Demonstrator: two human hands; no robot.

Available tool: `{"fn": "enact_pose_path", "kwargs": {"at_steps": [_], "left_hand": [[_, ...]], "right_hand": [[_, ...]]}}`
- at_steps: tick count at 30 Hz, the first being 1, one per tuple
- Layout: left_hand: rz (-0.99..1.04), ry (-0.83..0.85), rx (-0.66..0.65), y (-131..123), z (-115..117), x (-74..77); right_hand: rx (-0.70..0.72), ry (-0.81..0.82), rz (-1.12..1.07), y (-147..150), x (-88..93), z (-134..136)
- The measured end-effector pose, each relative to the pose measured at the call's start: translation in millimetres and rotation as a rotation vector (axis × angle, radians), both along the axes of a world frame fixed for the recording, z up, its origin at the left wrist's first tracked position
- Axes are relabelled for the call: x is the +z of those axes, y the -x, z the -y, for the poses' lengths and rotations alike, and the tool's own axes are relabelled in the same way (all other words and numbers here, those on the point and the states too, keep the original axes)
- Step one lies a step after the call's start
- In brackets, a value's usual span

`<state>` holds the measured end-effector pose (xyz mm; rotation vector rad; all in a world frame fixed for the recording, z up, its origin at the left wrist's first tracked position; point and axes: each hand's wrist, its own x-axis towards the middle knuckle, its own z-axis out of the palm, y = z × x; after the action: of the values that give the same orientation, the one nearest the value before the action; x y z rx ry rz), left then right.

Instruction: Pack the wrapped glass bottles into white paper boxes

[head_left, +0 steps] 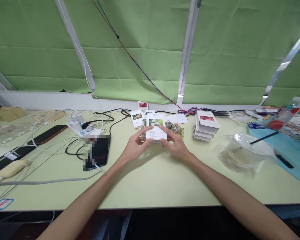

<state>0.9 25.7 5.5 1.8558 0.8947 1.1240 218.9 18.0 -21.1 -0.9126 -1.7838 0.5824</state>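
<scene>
A small white box (156, 130) with a picture of white flowers on green is held up over the middle of the table. My left hand (139, 141) grips its left side, thumb on the near edge. On the right side my right hand (174, 141) pinches it the same way. Just behind lie small glass bottles (175, 127) and printed cards (137, 117), partly hidden by the box and my fingers. To the right stands a stack of white boxes (205, 125), the top one with a pink flower picture.
A lidded plastic cup (250, 146) with a black straw stands at the right, by a blue sheet (287, 150). At the left are a phone (100, 151), a power strip (83, 128) and tangled cables. Green curtains (140, 50) hang behind the table.
</scene>
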Motion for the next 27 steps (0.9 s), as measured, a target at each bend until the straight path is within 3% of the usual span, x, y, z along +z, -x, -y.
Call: {"fn": "enact_pose_path", "kwargs": {"at_steps": [27], "left_hand": [[-0.016, -0.003, 0.008, 0.3, 0.3, 0.2]], "right_hand": [[0.017, 0.014, -0.024, -0.4, -1.5, -0.2]]}}
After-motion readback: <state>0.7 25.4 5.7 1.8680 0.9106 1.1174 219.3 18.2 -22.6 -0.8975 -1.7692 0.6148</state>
